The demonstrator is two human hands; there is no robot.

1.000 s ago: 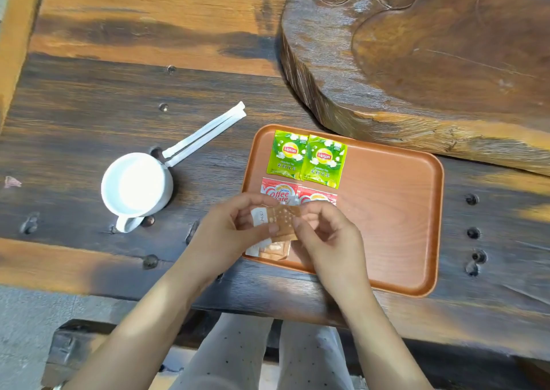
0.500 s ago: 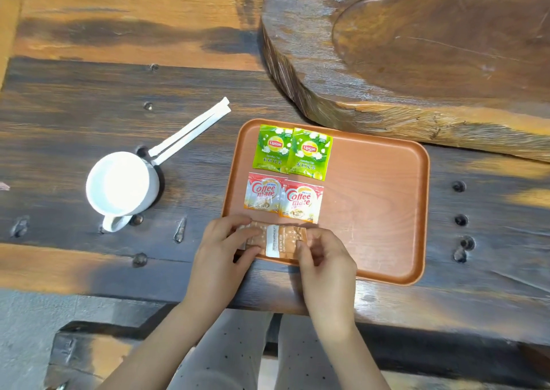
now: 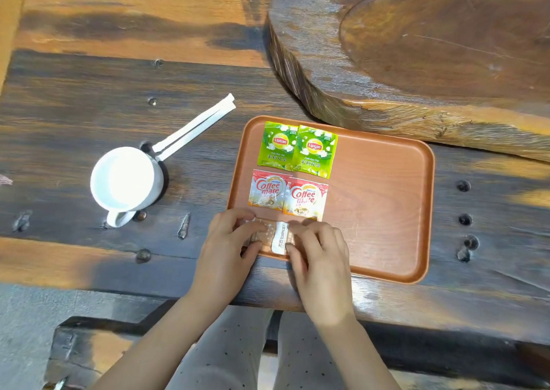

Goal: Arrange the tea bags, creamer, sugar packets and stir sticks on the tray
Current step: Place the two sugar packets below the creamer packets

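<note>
Rectangular orange-brown wooden tray (image 3: 381, 205) sits on a dark plank table (image 3: 74, 116), its far edge close under a thick carved wood slab (image 3: 416, 56). Along the tray's left side, three rows. Far-left corner: two green square tea bags (image 3: 297, 151) side by side, slightly overlapping, yellow "Lipton" badge on each, Chinese characters below. Next row toward the near edge: two red-and-white creamer sachets (image 3: 288, 195) reading "Coffee mate", touching. Near-left corner: brown sugar packets (image 3: 275, 237) with a white band of print – too small to read – lying flat on the tray.

Left hand (image 3: 229, 249) presses fingertips on the left end of the sugar packets; right hand (image 3: 320, 258) presses fingertips on the right end. Both hands flat-fingered, pinning rather than clenching; whether any finger curls under the packets I cannot tell.

Off the tray, on the table to its left: two white paper-wrapped stir sticks (image 3: 196, 129) lying parallel and diagonal, lower ends touching a white ceramic mug (image 3: 126, 181) – upright, handle toward the near edge.
</note>
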